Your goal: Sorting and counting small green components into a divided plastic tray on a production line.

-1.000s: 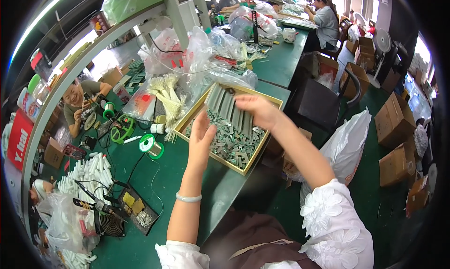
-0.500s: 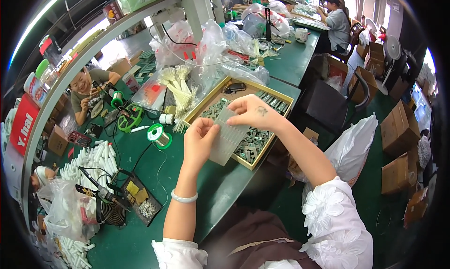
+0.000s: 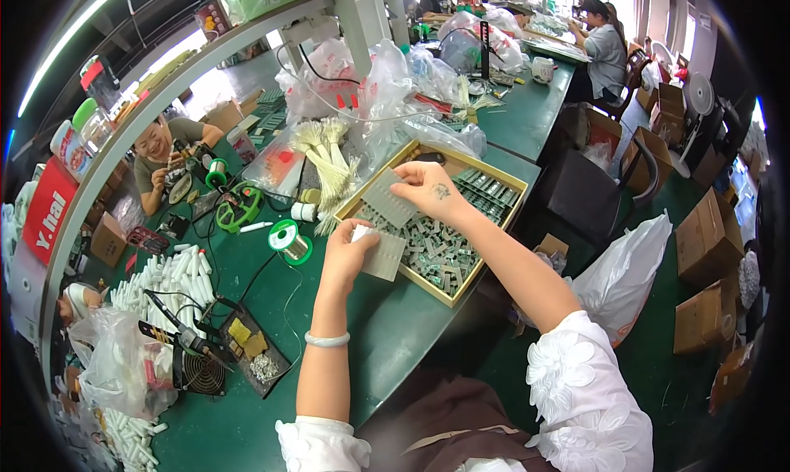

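Note:
My left hand (image 3: 341, 260) pinches a pale grey circuit board panel piece (image 3: 385, 259) between thumb and fingers. A small white bit shows beside that thumb; I cannot make out what it is. Another pale panel piece (image 3: 385, 195), with rows of small marks, hangs from the closed fingers of my right hand (image 3: 429, 194). The two pieces are held close together over the near left side of a shallow yellow-edged box (image 3: 426, 289). Many small loose circuit boards (image 3: 444, 246) fill the box, with strips of boards (image 3: 491, 194) stacked along its right side.
Left of the box are a solder wire spool (image 3: 290, 241), a green reel (image 3: 238, 209) and bundled pale wires (image 3: 325, 151). White tubes (image 3: 169, 287) and a soldering iron stand (image 3: 197, 369) lie at the left. A person (image 3: 169, 155) sits across the bench. A chair (image 3: 584, 180) stands at the right.
Half a second ago both hands held what looked like one sheet. Now each hand holds its own piece; the right piece has moved up and away from the left one. The view has shifted slightly.

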The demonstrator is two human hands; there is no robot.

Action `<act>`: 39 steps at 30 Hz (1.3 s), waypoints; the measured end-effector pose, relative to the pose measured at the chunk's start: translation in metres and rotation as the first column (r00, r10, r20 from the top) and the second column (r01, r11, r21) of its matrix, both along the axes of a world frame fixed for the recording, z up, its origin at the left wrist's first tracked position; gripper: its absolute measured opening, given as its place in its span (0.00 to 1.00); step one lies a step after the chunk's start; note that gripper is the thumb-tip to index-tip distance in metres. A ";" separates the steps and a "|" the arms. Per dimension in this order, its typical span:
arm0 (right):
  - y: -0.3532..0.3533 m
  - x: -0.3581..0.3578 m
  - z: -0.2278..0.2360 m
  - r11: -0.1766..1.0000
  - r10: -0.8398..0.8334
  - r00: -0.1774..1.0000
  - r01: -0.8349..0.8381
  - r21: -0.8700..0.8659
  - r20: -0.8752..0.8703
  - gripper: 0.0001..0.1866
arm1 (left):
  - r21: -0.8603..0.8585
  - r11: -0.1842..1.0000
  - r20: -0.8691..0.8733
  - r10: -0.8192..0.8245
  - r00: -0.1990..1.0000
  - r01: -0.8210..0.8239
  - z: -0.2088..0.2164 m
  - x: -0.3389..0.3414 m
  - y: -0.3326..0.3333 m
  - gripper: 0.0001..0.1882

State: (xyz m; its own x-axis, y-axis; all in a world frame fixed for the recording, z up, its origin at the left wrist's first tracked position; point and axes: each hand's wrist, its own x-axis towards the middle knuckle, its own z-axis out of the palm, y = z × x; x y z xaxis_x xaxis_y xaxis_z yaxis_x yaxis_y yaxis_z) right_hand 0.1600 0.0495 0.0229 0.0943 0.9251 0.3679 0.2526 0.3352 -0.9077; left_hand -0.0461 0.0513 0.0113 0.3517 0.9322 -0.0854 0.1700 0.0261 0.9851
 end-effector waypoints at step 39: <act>-0.024 -0.046 -0.011 0.965 -0.134 0.762 -0.044 0.257 0.633 0.12 | 0.591 0.777 -0.579 0.224 0.784 0.216 -0.021 -0.047 -0.004 0.26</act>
State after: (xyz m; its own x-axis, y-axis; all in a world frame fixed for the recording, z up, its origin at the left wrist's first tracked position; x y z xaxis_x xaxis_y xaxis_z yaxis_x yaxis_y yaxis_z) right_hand 0.1137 0.0253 0.0114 -0.2061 0.7983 0.5659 0.7640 0.4926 -0.4167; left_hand -0.0936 0.0474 -0.0095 0.4269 0.8532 0.2997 0.7127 -0.5214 0.4693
